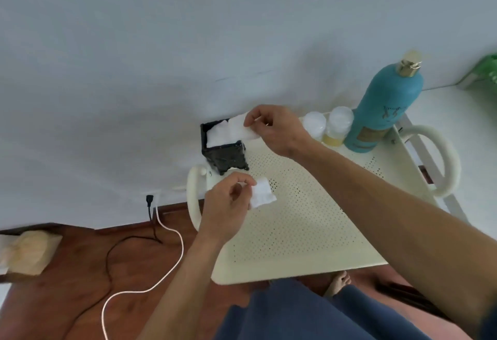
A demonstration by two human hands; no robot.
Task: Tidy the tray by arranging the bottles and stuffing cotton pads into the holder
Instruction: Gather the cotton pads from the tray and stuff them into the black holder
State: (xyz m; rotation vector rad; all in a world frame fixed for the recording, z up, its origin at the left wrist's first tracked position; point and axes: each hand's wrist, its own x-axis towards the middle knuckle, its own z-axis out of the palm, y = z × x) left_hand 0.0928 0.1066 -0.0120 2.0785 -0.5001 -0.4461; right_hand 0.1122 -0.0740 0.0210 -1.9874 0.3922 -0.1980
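A cream perforated tray [301, 221] with looped handles holds a black square holder [224, 155] at its far left corner; white cotton pads [219, 133] fill the holder's top. My right hand [274, 129] pinches a white cotton pad [240, 127] just over the holder's right rim. My left hand [226, 205] hovers above the tray's left side, fingers closed on another white cotton pad [262, 196]. At the far right corner stand a tall teal bottle with a gold cap [390, 105], a small yellow-liquid bottle with a clear cap [337, 128] and a white-capped bottle [313, 124].
The tray's right handle [443, 156] rests on a white surface [462, 113]. A white wall is right behind the tray. A black cord [150, 213] and a white cable [172, 253] run across the wooden floor on the left. My bare foot [337, 283] shows under the tray's near edge.
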